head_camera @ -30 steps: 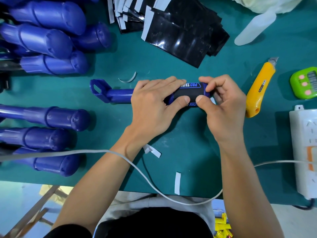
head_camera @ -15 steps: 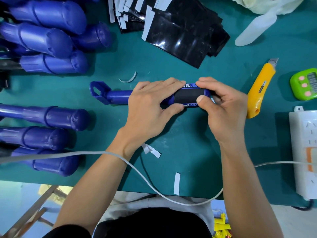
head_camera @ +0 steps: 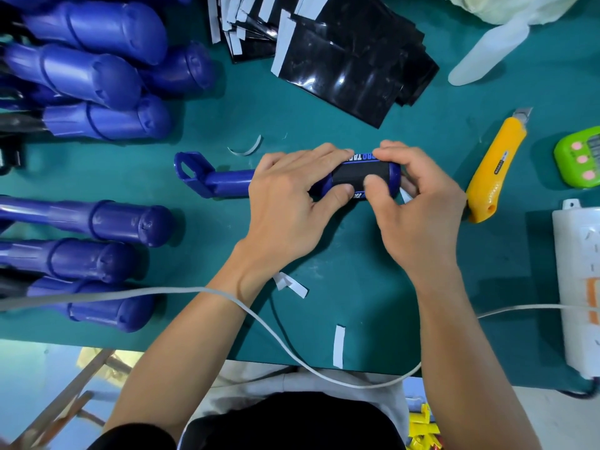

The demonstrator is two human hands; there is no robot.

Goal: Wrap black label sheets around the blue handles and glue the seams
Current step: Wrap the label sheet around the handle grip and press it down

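Note:
A blue handle (head_camera: pixel 224 181) lies sideways on the green mat (head_camera: pixel 324 303), its loop end pointing left. A black label sheet (head_camera: pixel 358 172) with white lettering is wrapped round its thick right end. My left hand (head_camera: pixel 292 203) grips the handle's middle, fingers over the top and thumb pressing the label's lower edge. My right hand (head_camera: pixel 418 206) grips the right end, thumb on the label beside the left thumb. A stack of black label sheets (head_camera: pixel 344 63) with white strips lies behind.
Several bare blue handles (head_camera: pixel 97 79) are piled at the left. A yellow utility knife (head_camera: pixel 493 164), a green timer (head_camera: pixel 579 157) and a white power strip (head_camera: pixel 574 280) sit at the right. A white cable (head_camera: pixel 276 332) crosses my forearms. Paper strips (head_camera: pixel 338 345) litter the near mat.
The handle has been rolled toward me, so the lettering moved to the far top edge. Both thumbs have slid closer together on the label.

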